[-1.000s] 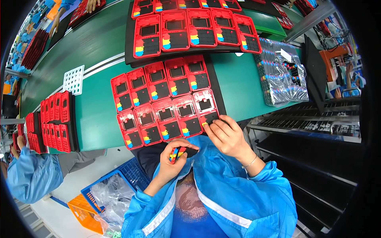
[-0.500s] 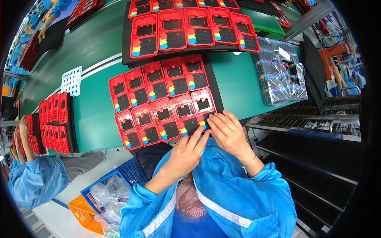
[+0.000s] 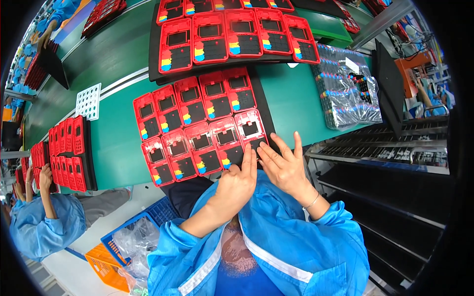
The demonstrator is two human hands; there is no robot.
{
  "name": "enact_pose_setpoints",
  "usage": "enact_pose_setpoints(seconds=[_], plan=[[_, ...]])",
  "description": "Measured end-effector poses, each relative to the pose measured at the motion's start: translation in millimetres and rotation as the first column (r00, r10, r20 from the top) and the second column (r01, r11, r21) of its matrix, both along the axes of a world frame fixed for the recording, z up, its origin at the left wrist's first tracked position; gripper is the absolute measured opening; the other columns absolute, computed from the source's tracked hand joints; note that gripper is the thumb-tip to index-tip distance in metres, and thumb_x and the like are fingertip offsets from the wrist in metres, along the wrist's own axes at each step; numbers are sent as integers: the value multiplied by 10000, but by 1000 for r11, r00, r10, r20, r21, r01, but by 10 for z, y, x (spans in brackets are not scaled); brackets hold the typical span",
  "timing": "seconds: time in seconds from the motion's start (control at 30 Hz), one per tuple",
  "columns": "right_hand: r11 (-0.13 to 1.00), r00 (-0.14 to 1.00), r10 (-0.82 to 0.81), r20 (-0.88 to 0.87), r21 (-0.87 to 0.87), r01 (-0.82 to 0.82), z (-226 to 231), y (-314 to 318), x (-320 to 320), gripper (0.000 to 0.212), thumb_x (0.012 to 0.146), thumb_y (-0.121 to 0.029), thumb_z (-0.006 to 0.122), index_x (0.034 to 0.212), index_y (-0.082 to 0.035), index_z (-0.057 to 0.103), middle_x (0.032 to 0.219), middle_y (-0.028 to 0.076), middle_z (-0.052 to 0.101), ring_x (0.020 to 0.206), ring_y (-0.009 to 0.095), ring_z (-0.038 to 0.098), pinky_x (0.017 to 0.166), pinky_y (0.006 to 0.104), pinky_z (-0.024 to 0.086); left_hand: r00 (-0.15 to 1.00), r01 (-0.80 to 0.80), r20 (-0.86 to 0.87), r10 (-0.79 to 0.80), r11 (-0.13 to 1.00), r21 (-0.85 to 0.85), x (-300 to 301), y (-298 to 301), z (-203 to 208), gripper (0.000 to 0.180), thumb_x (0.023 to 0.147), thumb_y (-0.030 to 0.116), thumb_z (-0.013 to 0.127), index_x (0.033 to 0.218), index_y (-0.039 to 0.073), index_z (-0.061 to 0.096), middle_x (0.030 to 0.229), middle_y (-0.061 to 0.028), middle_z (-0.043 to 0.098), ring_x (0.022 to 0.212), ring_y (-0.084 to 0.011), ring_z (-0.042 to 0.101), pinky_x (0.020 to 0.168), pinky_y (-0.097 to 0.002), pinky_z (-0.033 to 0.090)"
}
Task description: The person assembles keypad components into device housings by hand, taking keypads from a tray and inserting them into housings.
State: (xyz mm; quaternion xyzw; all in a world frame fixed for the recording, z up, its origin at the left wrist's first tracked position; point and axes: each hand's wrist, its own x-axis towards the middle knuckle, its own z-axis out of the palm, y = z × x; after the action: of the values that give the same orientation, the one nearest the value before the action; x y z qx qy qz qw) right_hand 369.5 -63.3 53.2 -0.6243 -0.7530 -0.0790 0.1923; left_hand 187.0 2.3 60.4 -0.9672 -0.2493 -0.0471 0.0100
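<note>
Two on one: left hand and right hand at a red casing

The left hand lays its index and middle fingers side by side on the casing's lower part, the other fingers curled; its palm is turned away, so I cannot tell whether it holds anything. The right hand reaches the same black area with some fingertips, its other fingers spread – no grip visible. Half a second ago a yellow and blue patch showed on this casing; now the left fingers have shifted up and cover it. A second ago the left hand held coloured keypads, which are out of sight now.

The casing lies at the near right corner of ten, in two rows of five, on a black board on the green surface. Beyond is another board of red casings. To the right, a clear plastic wrap holds stacked dark keypads with coloured spots; any print on its white label is too small to tell.

At left, a co-worker's hand has come onto other red casings. Below stand a blue crate – crumpled clear bags in and over it – and an orange crate.
</note>
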Motion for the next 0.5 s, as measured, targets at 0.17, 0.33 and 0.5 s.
enact_pose_setpoints(seconds=[0.17, 0.33, 0.5], plan=[[999, 998, -41, -41, -33, 40, -19, -19, 15, 333, 828, -182, 805, 1134, -56, 770, 1278, 50, 711, 1377, 302, 550, 1215, 699, 202, 999, 28, 24, -27, 998, -56, -91, -40, 69, 564, 791, 110, 636, 1333, -43, 661, 1476, -278, 563, 572, -144, 599, 489, -268, 545], [998, 999, -49, -22, -37, 48, -14, 10, -17, 346, 829, -179, 802, 1150, -55, 763, 1308, 54, 693, 1387, 300, 536, 1213, 704, 205, 998, -30, 43, 34, 996, -89, -78, -39, 28, 619, 768, 87, 644, 1361, -86, 610, 1509, -235, 546, 566, -172, 600, 533, -289, 544], [998, 999, -40, -26, -52, 39, -8, 0, 3, 384, 833, -192, 801, 1191, -66, 745, 1346, 68, 668, 1395, 324, 522, 1204, 714, 207, 986, -16, 159, 49, 979, -202, -155, -22, 4, 629, 769, 88, 664, 1370, -89, 602, 1519, -241, 534, 636, -197, 639, 538, -296, 552]])
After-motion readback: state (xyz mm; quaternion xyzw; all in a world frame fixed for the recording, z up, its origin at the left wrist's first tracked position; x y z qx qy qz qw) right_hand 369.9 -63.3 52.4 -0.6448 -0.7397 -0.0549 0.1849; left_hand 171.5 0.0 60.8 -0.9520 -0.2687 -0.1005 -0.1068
